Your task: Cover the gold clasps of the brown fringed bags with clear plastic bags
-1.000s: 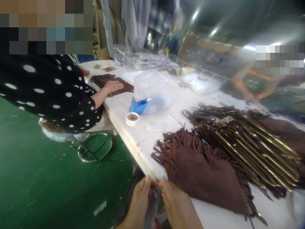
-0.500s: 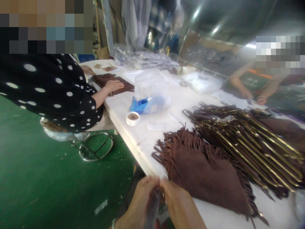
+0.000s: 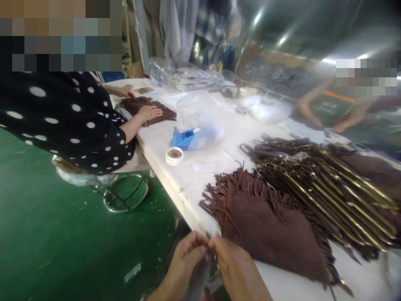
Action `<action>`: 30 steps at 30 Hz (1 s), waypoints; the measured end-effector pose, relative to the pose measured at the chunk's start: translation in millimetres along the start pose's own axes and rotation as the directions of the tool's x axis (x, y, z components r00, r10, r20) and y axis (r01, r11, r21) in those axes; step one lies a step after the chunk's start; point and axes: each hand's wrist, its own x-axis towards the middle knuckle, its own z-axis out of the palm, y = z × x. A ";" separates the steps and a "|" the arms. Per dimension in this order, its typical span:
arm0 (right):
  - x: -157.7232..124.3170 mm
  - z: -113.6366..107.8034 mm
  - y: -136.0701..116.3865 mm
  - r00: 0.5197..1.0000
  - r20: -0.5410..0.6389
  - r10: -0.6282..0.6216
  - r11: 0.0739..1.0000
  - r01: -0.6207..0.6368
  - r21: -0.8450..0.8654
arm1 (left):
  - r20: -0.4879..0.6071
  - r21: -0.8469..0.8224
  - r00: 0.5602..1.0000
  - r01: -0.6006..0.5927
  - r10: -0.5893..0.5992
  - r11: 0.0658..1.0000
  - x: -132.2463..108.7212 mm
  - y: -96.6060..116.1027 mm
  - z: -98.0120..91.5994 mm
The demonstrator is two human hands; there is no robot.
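Note:
At the table's near edge, my left hand (image 3: 187, 260) and my right hand (image 3: 234, 264) meet with their fingertips close together. Both are closed in a pinch on a clear plastic bag (image 3: 199, 276), which hangs down between them and is partly hidden by the fingers. Just right of my hands lies a dark brown fringed suede bag (image 3: 272, 228), flat on the white table (image 3: 178, 184); neither hand holds it. Behind it is a pile of brown bags with gold chains (image 3: 326, 184).
A blue tape dispenser (image 3: 184, 139) and a small white round tub (image 3: 174, 156) stand farther along the table. On the left, a person in a polka-dot top (image 3: 75, 121) presses a fringed bag (image 3: 138, 104). Another person's hands (image 3: 341, 124) work across the table. A metal-framed stool (image 3: 127, 209) stands on the green floor.
My left fingers have shifted slightly on the plastic, the thumb lower. The person at left has moved the far hand toward the fringed bag; the person across has shifted their hands.

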 end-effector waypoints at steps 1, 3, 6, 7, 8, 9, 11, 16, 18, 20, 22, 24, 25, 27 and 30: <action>-0.2 0.7 1.0 1.000 0.000 0.001 1.000 -0.001 -0.002 | 0.022 0.030 1.000 -0.019 0.018 0.999 1.0 0.1 -1.2; -0.3 1.8 3.2 1.000 -0.001 0.005 1.000 -0.005 -0.002 | 0.040 0.049 0.998 -0.045 0.043 0.998 3.9 -1.2 -2.6; 0.1 2.9 5.5 1.000 0.001 0.012 1.000 -0.012 0.004 | 0.046 0.014 0.998 -0.047 0.047 0.999 8.5 -7.4 -4.2; 0.2 3.1 5.8 1.000 0.002 0.013 1.000 -0.013 0.004 | 0.046 0.009 0.998 -0.046 0.045 0.999 9.5 -10.2 -4.9; 0.3 3.3 5.9 1.000 0.003 0.012 1.000 -0.012 0.005 | 0.043 0.011 0.998 -0.044 0.044 0.999 10.2 -12.9 -5.7; 0.4 3.4 5.8 1.000 0.003 0.008 1.000 -0.008 0.007 | 0.034 0.019 0.998 -0.044 0.043 0.999 10.4 -15.3 -6.6; 0.3 3.6 5.0 1.000 -0.001 0.008 1.000 -0.008 0.000 | 0.009 0.047 0.999 -0.042 0.041 0.998 10.1 -18.7 -7.9; 0.2 4.7 3.1 0.999 -0.040 0.012 0.999 -0.014 -0.051 | -0.035 0.127 0.997 -0.069 0.074 0.989 7.1 -16.9 -5.9; 0.3 5.8 3.5 0.998 -0.057 0.008 0.998 -0.011 -0.054 | -0.040 0.162 0.995 -0.086 0.093 0.983 6.1 -15.0 -4.0; 0.0 7.4 4.9 0.997 -0.076 0.003 0.998 -0.008 -0.056 | -0.047 0.190 0.993 -0.096 0.107 0.977 5.8 -14.6 -2.5; -0.8 9.2 6.8 0.996 -0.090 -0.006 0.999 0.001 -0.049 | -0.064 0.209 0.992 -0.096 0.112 0.973 6.4 -16.2 -1.6; -2.2 11.1 8.9 0.996 -0.094 0.002 0.999 -0.005 -0.032 | -0.083 0.215 0.991 -0.089 0.109 0.973 7.8 -18.9 -1.0; -3.1 12.0 10.0 0.996 -0.093 0.009 1.000 -0.011 -0.021 | -0.093 0.211 0.991 -0.080 0.101 0.974 8.5 -20.3 -0.6; -5.0 13.6 12.0 0.994 -0.103 0.029 1.000 -0.029 0.002 | -0.107 0.187 0.991 -0.057 0.078 0.981 9.5 -22.2 0.2; -7.3 15.2 14.4 0.987 -0.156 0.039 0.999 -0.034 0.038 | -0.111 0.131 0.993 -0.019 0.034 0.991 9.1 -23.1 1.7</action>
